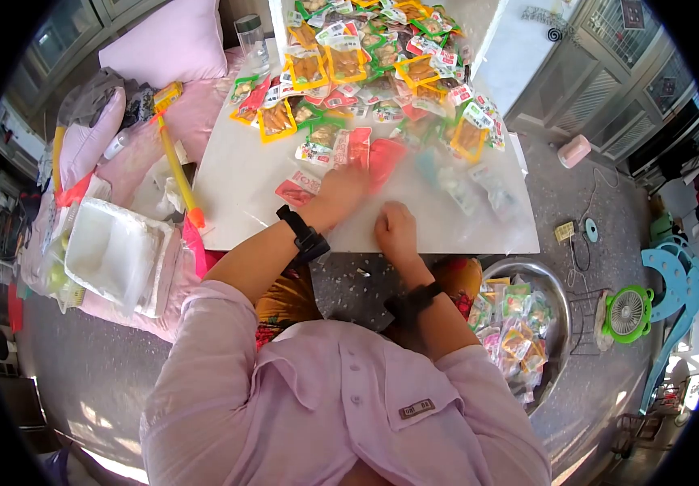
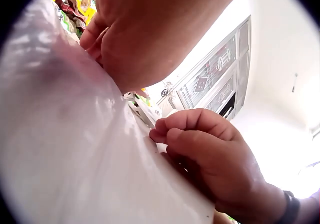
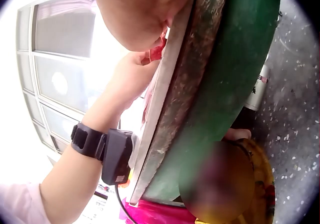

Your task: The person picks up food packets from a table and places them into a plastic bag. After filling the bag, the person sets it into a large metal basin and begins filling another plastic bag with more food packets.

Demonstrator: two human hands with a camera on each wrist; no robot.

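Observation:
My left hand (image 1: 343, 194) reaches over the white tabletop (image 1: 244, 211), fingers down at a few red food packets (image 1: 383, 160), blurred in the head view. In the right wrist view its fingers pinch a red packet (image 3: 157, 52). Another red-and-white packet (image 1: 297, 187) lies flat beside that wrist. My right hand (image 1: 398, 232) rests at the table's front edge with fingers curled and thumb against the index finger (image 2: 185, 118); nothing shows in its grasp. Blurred clear packets (image 1: 456, 190) lie to its right.
A big heap of yellow, green and red snack packets (image 1: 365, 61) covers the table's back. A metal basin (image 1: 564, 324) of packets stands on the floor at right. White foam boxes (image 1: 110, 251) and a clear jar (image 1: 250, 40) are at left. A green fan (image 1: 628, 314) stands far right.

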